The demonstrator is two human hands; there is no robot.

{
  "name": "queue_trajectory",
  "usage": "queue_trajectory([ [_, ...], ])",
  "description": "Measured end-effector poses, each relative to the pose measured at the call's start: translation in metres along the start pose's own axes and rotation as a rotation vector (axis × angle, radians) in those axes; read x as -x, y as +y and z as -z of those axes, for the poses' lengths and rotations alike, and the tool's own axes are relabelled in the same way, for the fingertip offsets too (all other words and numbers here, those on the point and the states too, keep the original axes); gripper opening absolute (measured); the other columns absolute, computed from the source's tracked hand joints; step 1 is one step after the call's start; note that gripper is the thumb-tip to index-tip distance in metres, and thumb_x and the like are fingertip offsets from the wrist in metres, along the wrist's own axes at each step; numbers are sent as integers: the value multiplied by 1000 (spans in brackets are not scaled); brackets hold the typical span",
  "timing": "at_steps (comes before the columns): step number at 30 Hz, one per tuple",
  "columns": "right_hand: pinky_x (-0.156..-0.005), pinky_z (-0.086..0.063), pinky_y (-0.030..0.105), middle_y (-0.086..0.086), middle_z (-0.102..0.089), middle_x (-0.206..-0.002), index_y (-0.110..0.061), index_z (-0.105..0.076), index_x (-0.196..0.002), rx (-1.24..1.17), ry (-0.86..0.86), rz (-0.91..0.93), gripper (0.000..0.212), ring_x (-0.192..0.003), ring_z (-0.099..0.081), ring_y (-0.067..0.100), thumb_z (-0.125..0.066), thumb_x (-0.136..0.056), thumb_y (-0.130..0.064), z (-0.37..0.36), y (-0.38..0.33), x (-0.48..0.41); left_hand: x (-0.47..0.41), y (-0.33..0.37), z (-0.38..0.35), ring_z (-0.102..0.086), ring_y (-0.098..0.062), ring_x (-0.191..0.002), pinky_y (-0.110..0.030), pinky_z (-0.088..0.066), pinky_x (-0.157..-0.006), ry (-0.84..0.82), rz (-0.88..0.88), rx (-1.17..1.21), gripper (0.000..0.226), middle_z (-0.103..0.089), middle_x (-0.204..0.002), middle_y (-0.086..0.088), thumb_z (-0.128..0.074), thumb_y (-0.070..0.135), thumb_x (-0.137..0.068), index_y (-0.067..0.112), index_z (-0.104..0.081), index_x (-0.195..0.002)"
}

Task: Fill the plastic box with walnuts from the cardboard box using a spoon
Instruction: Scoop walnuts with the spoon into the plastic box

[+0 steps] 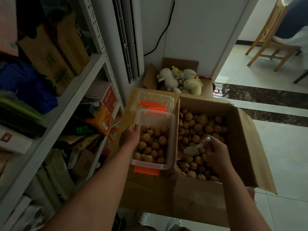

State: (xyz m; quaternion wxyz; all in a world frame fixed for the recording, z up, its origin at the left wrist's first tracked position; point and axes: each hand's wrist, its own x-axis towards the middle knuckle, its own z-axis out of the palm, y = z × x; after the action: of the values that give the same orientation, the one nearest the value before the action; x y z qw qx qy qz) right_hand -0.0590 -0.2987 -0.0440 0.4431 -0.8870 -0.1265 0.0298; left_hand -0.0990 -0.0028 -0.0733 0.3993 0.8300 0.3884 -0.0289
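A clear plastic box with orange clips stands on a small wooden table, its lower half holding several walnuts. My left hand grips its left rim. To its right stands an open cardboard box full of walnuts. Inside that box my right hand holds a white spoon by the handle, the bowl pointing left just above the walnuts near the box's left wall. The spoon's bowl looks empty.
The clear lid with orange clips lies behind the plastic box. A metal shelf unit crammed with boxes stands to the left. A carton of plush toys sits behind the table. A wooden chair stands far right on tiled floor.
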Motion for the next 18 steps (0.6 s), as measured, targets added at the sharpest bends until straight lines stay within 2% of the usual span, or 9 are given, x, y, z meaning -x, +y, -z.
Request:
queue_trajectory([
  [2, -60, -50, 34, 5, -61, -85, -13, -62, -94, 7, -19, -93, 16, -72, -60, 20, -52, -91, -1, -4, 3, 4, 0, 0, 0, -53, -29, -117, -37, -41, -89, 5, 1, -6, 56, -56, -130, -11, -26, 50, -99, 14, -51, -133],
  [4, -54, -45, 34, 7, -60, -80, -13, -61, -95, -53, 31, -204, 16, -63, -57, 25, -49, -93, -4, -5, 5, 5, 1, 0, 0, -53, -29, -116, -36, -40, -88, 9, -1, -9, 55, -56, -129, -12, -26, 50, -99, 13, -52, -132],
  [7, -47, -35, 26, 8, -57, -75, -9, -61, -96, -119, 136, -348, 15, -54, -46, 18, -46, -97, -12, -1, 6, 5, 1, 0, 0, -54, -29, -114, -36, -40, -87, 9, -6, -5, 55, -57, -128, -12, -26, 49, -99, 13, -52, -131],
  [10, -47, -32, 26, 8, -52, -72, -7, -58, -93, -193, 217, -470, 21, -54, -43, 16, -44, -99, -21, 0, 10, 5, 0, -1, 0, -55, -29, -112, -38, -42, -88, 12, 0, -6, 56, -58, -126, -12, -25, 51, -99, 14, -53, -130],
  [13, -51, -37, 26, 7, -55, -73, -7, -57, -96, -253, 307, -552, 22, -58, -49, 16, -43, -99, -24, -1, 13, 6, -1, -1, -1, -55, -28, -111, -36, -42, -85, 16, -4, -11, 56, -59, -125, -11, -25, 51, -99, 14, -54, -129],
  [18, -61, -47, 27, 6, -58, -75, -9, -56, -102, -525, 387, -626, 23, -63, -55, 14, -43, -100, -27, 6, 7, 3, 0, 0, -1, -55, -28, -110, -32, -39, -79, 20, -10, -20, 53, -59, -125, -10, -26, 48, -100, 13, -54, -128],
])
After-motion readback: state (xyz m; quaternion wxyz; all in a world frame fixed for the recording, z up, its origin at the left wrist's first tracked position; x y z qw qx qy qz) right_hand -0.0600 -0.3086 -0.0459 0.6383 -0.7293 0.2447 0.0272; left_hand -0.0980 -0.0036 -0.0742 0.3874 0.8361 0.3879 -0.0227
